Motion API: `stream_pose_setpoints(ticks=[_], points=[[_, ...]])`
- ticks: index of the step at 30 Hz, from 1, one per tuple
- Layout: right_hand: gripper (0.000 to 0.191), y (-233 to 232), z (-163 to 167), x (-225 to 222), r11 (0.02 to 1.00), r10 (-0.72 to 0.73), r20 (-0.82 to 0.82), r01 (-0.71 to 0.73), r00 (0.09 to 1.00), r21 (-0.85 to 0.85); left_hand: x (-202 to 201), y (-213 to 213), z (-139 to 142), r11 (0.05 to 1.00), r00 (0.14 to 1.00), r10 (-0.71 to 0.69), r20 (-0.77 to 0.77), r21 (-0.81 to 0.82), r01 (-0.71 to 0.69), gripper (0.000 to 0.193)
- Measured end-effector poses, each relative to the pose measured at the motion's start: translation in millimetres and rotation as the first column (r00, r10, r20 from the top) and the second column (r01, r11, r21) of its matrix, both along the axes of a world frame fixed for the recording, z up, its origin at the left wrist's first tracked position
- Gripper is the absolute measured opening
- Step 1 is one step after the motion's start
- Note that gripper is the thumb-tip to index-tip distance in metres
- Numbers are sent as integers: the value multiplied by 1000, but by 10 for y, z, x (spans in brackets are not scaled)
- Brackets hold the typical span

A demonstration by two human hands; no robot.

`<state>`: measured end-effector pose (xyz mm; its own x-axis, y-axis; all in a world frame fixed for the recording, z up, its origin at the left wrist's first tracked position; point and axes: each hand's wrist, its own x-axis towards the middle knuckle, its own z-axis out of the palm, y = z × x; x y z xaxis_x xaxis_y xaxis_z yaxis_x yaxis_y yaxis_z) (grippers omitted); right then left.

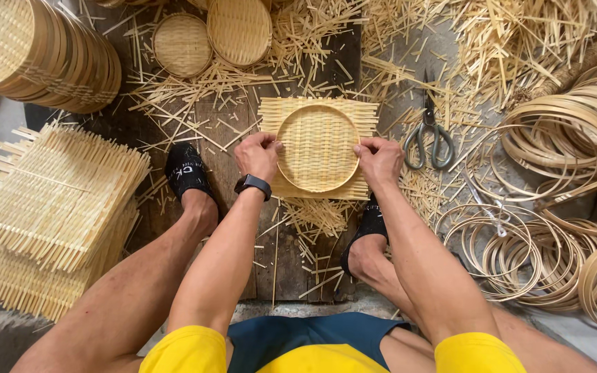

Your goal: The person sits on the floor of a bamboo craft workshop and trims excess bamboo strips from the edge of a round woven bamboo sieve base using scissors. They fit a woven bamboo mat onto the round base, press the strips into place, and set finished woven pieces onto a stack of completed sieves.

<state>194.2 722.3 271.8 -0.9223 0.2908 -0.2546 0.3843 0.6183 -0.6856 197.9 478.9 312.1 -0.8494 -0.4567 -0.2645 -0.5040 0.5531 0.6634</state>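
Observation:
A square woven bamboo mat (316,110) lies on a dark wooden board (229,138), with a round bamboo hoop (318,147) pressed into its middle so the weave dishes inward. My left hand (258,155) grips the hoop's left rim; a black watch sits on that wrist. My right hand (379,160) grips the hoop's right rim. Both feet in black socks rest on the board on either side of the mat.
Stacked flat woven mats (50,207) lie at the left. A stack of finished round trays (43,52) lies at top left, two more trays (209,38) at top. Scissors (428,135) lie right of the mat. Bamboo hoops (561,228) pile at right. Strip offcuts litter the floor.

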Motion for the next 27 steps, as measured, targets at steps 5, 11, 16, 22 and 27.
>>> stream_pose_setpoints(ticks=[5,11,16,22,27], points=[[16,59,-40,6,997,-48,159,57,986,-55,-63,56,33,999,995,50,81,11,-51,26],[14,88,0,147,996,-47,123,55,991,-65,109,115,105,999,995,48,92,-25,-46,18],[15,80,67,249,994,-51,140,64,989,-92,213,78,200,999,996,14,93,44,-18,17],[18,17,149,161,996,-19,99,27,995,-84,78,-46,312,954,988,72,137,278,-109,19],[20,5,251,64,991,-3,133,20,991,-131,-53,-126,353,853,967,96,237,481,-203,18]])
